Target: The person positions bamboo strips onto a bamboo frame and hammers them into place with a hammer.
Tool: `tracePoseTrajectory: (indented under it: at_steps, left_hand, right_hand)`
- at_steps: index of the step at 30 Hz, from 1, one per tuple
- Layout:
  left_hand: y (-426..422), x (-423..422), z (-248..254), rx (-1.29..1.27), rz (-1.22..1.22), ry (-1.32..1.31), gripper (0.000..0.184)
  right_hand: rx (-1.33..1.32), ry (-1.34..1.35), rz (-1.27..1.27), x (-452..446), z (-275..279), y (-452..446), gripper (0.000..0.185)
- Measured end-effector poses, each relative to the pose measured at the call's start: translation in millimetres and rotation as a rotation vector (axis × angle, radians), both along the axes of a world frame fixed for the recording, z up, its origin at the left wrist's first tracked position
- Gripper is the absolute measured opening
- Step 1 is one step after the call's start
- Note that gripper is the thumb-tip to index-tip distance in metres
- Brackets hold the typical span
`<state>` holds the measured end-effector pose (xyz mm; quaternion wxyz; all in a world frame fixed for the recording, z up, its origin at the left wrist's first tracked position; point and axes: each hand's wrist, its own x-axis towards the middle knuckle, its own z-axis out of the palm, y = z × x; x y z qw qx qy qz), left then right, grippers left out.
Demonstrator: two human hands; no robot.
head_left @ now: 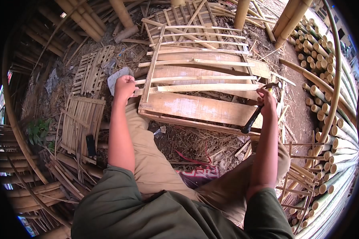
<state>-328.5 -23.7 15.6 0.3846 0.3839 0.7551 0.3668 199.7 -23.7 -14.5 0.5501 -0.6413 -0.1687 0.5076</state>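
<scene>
Pale bamboo, the nearest slat (211, 87) lies across the side strips (155, 59), left end pinched in the closed left hand (124, 86); the right hand (268, 99) is wrapped round a hammer (252, 119). I'd keep it parallel to its neighbouring slat (207, 78).

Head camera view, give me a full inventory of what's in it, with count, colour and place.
Slats: several, pale, across the boards
Crosspieces: two, pale, near the slats' ends
Boards: several, brown, beneath the slats
Hammer: one, black handle, in the right hand
Grey slab: one, beside the left hand
Slatted panels: two, tan, ground at left
Phone-like object: one, black, on the nearer panel
Plant: one, green, far left
Cut bamboo poles: many, greenish-tan, stacked right
Upright poles: several, tan, top
Patterned item: one, red-white, between the legs
Hands: two, bare, either side of the slats
Sleeves: two, dark green, bottom
Trousers: one pair, tan, lower centre
</scene>
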Motion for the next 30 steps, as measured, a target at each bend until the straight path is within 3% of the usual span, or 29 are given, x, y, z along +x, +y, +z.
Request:
tracePoseTrajectory:
  at_steps: [12,19,30]
  left_hand:
    - [3.4,-3.8,-6.9,0.02,0.05,0.106,0.01]
    - [1.3,-2.7,-3.0,-0.05,0.007,0.107,0.015]
    - [3.5,-5.9,-9.5,-0.01,0.052,0.059,0.009]
  right_hand:
    - [0.028,-0.01,0.066,-4.2,-2.8,-0.3,0.02]
    - [0.001,-0.055,0.061,-8.4,2.8,-2.3,0.019]
    - [0.02,-0.003,0.035,-7.8,4.0,-4.6,0.019]
